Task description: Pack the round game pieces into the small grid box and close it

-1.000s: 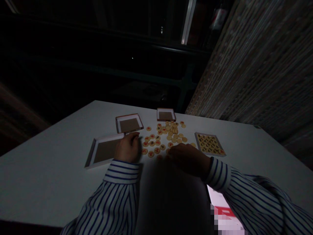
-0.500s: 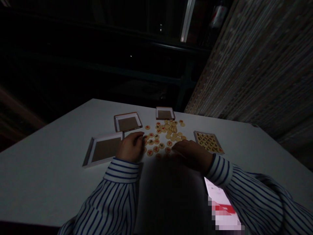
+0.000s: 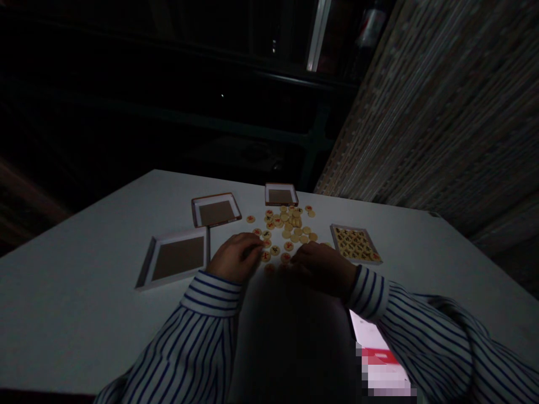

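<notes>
Yellowish discs with red or black marks lie loose on the white table, spread from just in front of both hands to a small brown-floored tray at the far side.

The left hand rests knuckles up at the near left edge of the spread. Its fingers are curled together and bent down onto the nearest discs, touching or almost touching them. Whether a disc is pinched under them I cannot tell, since the hand covers its own fingertips.

The right hand lies palm down, fingers drawn close and aimed left at the nearest discs. It is dark against the table, and its grip is just as unreadable.

Beside the right hand sits a tray packed with marked pieces in rows. Left of the left hand is a large empty tray, and beyond that a middle tray, also empty.

Deep shadow fills the gap between the striped sleeves and swallows the closest discs. The marks on the discs are too small to read. By the right forearm a pale and red item is partly blurred out and partly covered by the cuff. The room beyond the table is nearly black
</notes>
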Demonstrator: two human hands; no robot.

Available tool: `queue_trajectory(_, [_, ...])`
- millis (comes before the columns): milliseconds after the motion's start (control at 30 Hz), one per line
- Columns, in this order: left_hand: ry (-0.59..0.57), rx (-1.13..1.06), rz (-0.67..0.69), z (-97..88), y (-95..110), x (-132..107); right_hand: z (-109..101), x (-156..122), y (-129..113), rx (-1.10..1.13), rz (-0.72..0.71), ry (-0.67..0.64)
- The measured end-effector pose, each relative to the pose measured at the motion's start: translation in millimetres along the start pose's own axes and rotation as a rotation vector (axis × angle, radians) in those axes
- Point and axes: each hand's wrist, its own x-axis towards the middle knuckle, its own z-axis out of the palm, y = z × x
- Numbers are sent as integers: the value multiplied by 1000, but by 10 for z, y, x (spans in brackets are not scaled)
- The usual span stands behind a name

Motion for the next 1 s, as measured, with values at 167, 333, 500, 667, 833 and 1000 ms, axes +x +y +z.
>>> queue_trajectory(167, [-2,19,6,12,8,5,100,126,-56,-90,-27,19])
queue_trajectory(333, [0,31,11,-1,37,8,153,178,-49,-167,-51,18])
queue_trajectory(500, [17,47,38,15,40,7,173,192,-44,-185,-41,-23])
queue_trajectory(667, [3,54,51,20,43,5,194,218,-31,-159,-41,-45])
queue_trajectory(833, [-7,54,62,24,29,9,228,248,-8,-136,-78,-19])
queue_trajectory(1000, [42,35,52,31,20,10,198,238,4,-63,-54,77])
